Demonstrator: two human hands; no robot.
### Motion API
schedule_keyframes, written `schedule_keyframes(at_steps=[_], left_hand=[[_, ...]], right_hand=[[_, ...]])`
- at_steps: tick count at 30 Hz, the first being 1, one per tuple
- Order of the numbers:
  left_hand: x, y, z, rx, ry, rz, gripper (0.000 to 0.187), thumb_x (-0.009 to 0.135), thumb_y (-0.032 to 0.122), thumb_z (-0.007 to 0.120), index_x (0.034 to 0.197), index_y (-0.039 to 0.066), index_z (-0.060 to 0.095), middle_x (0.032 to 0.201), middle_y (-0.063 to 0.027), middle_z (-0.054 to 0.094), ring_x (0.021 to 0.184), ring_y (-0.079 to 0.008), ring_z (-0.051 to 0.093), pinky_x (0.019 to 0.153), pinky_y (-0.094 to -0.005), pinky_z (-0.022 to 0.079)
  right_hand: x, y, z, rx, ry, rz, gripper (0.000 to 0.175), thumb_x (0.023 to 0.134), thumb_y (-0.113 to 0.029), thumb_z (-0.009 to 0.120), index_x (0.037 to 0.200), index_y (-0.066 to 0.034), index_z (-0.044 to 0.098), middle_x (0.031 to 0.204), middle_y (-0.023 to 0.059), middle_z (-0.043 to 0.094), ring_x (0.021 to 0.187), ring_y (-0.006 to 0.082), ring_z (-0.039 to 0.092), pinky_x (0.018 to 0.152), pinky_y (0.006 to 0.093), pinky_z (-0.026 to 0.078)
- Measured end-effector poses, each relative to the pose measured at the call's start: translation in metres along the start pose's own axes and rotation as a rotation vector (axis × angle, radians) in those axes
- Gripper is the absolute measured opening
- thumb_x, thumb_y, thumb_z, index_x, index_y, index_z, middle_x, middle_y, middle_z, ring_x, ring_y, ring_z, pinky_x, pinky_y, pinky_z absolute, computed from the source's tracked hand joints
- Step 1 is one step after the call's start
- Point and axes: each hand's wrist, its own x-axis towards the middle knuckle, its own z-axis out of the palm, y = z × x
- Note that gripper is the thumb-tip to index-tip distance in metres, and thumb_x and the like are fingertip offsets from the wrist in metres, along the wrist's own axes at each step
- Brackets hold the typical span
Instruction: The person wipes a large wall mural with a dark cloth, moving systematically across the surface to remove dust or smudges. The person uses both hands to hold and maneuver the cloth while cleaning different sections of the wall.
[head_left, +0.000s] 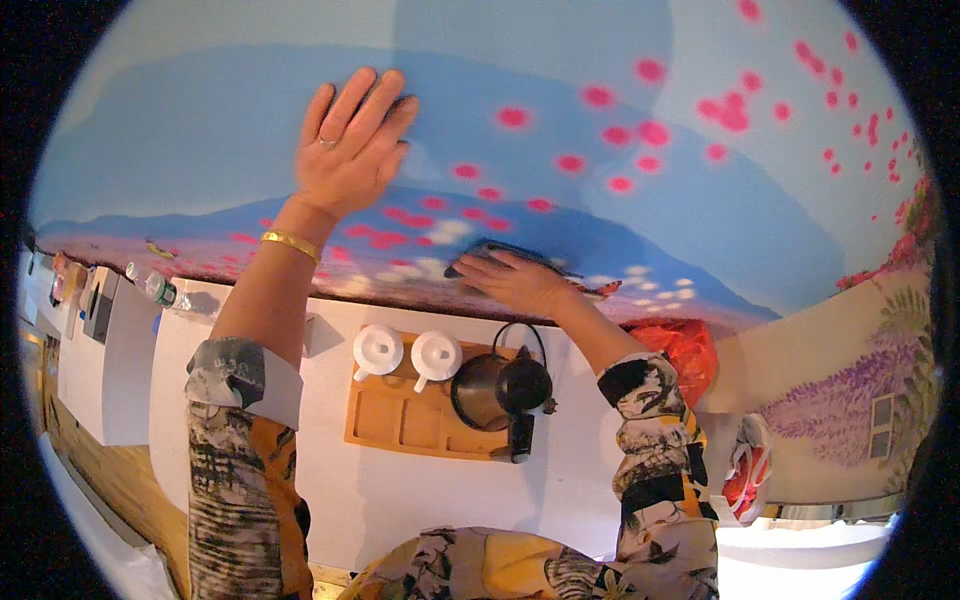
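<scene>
My left hand (349, 146) lies against the painted wall (480, 90), its fingers only slightly spread and nothing held. A ring and a gold-coloured bangle (291, 244) show on that arm. Lower on the wall, my right hand (517, 281) presses a dark flat object (517, 247) against the mural. Most of this object is under the hand, and whether it is a cloth or a pad I cannot tell. Pink spots and white patches are painted around both hands.
Below the wall, a white table (442, 495) bears a wooden tray (405, 420) with two white lidded cups (377, 349) and a black kettle (523, 382). A red plastic bag (679, 352) stands right; plastic bottles (161, 289) lie left. Another bag (748, 472) is farther right.
</scene>
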Motion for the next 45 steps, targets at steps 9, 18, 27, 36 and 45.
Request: schedule_keyframes(at_steps=[9, 18, 27, 36, 45], left_hand=[[0.000, -0.003, -0.002, 0.020, 0.035, 0.030, 0.034, 0.090, 0.029, 0.057, 0.122, 0.019, 0.064, 0.142, -0.0028, 0.051, 0.133, -0.0235, 0.044, 0.113, -0.0450, 0.028], [0.000, -0.006, 0.003, 0.065, 0.028, 0.039, 0.038, 0.084, 0.029, 0.062, 0.121, 0.021, 0.064, 0.141, -0.0025, 0.052, 0.132, -0.0232, 0.045, 0.112, -0.0456, 0.030], [0.006, 0.000, -0.008, 0.008, 0.007, 0.016, 0.038, 0.077, 0.025, 0.066, 0.114, 0.020, 0.066, 0.138, -0.0011, 0.054, 0.128, -0.0217, 0.048, 0.107, -0.0456, 0.035], [0.005, -0.002, -0.003, 0.034, 0.004, 0.063, 0.032, 0.091, 0.032, 0.055, 0.118, 0.019, 0.067, 0.139, -0.0056, 0.055, 0.132, -0.0259, 0.046, 0.113, -0.0462, 0.029], [0.006, -0.001, -0.002, 0.001, 0.095, 0.034, 0.038, 0.079, 0.024, 0.064, 0.117, 0.019, 0.066, 0.137, -0.0026, 0.055, 0.129, -0.0227, 0.048, 0.113, -0.0426, 0.027]], right_hand=[[-0.138, 0.015, -0.002, 0.140, -0.208, 0.078, 0.056, 0.087, -0.023, 0.054, 0.143, -0.0194, 0.046, 0.152, -0.0089, 0.038, 0.137, 0.0077, 0.036, 0.113, 0.0352, 0.026], [-0.145, 0.038, -0.023, 0.120, -0.203, 0.083, 0.044, 0.091, -0.025, 0.050, 0.134, -0.0191, 0.056, 0.150, -0.0089, 0.042, 0.138, 0.0084, 0.035, 0.116, 0.0381, 0.019], [0.016, 0.053, -0.043, 0.030, 0.228, 0.227, 0.039, 0.091, -0.028, 0.047, 0.128, -0.0261, 0.060, 0.145, -0.0085, 0.048, 0.138, 0.0115, 0.038, 0.118, 0.0425, 0.013], [0.091, -0.008, 0.000, 0.255, 0.120, -0.002, 0.052, 0.091, -0.022, 0.040, 0.140, -0.0053, 0.046, 0.153, 0.0028, 0.036, 0.146, 0.0188, 0.022, 0.121, 0.0400, 0.011], [0.069, -0.075, 0.071, 0.696, -0.160, -0.308, 0.048, 0.080, -0.007, 0.053, 0.125, 0.0045, 0.058, 0.145, 0.0186, 0.044, 0.135, 0.0335, 0.039, 0.117, 0.0417, 0.026]])
